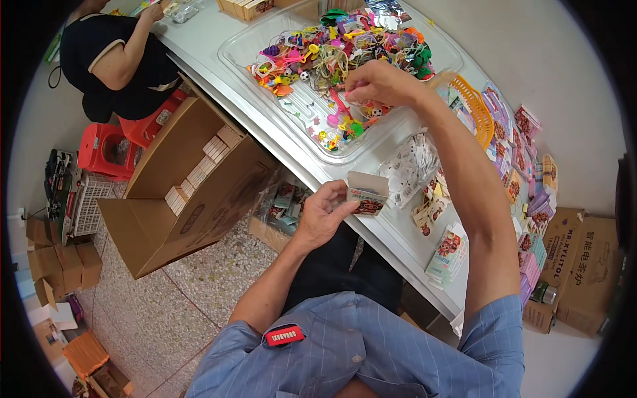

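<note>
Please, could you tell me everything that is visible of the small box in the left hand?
The small box looks like thin printed cardboard, its front showing a reddish picture. Its top is open, with a plain greyish flap standing up. The left hand grips its left side, thumb against the front, near the edge of the white table. Its contents cannot be made out.

Head view: left fisheye on my head, facing steeply down
Pinstriped shirt (pixel 312 361): nearest, lower edge
My left hand (pixel 320 220), my right hand (pixel 379 83): close, around the middle
White table (pixel 197 41): diagonal, before me
Terrazzo floor (pixel 199 288): farther below, left
</note>
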A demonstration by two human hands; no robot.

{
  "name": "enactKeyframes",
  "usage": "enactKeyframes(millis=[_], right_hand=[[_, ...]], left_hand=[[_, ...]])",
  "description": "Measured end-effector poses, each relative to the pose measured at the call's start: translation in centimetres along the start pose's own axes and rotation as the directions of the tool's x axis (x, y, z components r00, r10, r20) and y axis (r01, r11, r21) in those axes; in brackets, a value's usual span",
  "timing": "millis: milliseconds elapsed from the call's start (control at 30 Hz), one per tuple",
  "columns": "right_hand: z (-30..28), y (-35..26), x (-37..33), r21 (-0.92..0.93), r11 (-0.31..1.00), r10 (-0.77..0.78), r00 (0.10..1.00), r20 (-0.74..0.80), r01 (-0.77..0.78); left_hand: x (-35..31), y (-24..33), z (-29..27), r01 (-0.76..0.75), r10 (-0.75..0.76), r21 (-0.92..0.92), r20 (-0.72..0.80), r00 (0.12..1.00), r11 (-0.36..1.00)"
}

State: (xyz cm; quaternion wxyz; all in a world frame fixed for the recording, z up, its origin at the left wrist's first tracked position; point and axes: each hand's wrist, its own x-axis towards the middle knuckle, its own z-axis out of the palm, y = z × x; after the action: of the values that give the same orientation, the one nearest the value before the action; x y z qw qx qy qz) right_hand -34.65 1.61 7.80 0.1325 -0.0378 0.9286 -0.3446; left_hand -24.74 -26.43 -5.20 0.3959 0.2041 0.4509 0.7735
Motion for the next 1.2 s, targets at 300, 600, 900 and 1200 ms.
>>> enactKeyframes(millis=[300,600,900,1200], right_hand=[[-1.4,-2.7,-5.0,-0.196,0.981,-0.083,0.912,-0.402,0.004],[1.2,-7.5,-13.0,-0.082,0.996,-0.08,0.795,-0.601,0.039],[5.7,-10.4,-19.0,-0.038,0.994,-0.106,0.95,-0.294,0.1],[7.2,-10.7,-21.1,-0.026,0.994,0.097,0.982,-0.16,-0.103]], left_hand=[[0.0,0.4,0.5,-0.007,0.008,0.021,-0.011,1.0,1.0],[-1.9,1.7,1.9,-0.074,0.078,0.064,-0.059,0.995,0.995],[-3.0,2.5,3.4,-0.047,0.051,0.152,-0.021,0.998,0.987],[-3.4,1.7,5.4,-0.033,0.025,0.203,0.043,0.999,0.979]])
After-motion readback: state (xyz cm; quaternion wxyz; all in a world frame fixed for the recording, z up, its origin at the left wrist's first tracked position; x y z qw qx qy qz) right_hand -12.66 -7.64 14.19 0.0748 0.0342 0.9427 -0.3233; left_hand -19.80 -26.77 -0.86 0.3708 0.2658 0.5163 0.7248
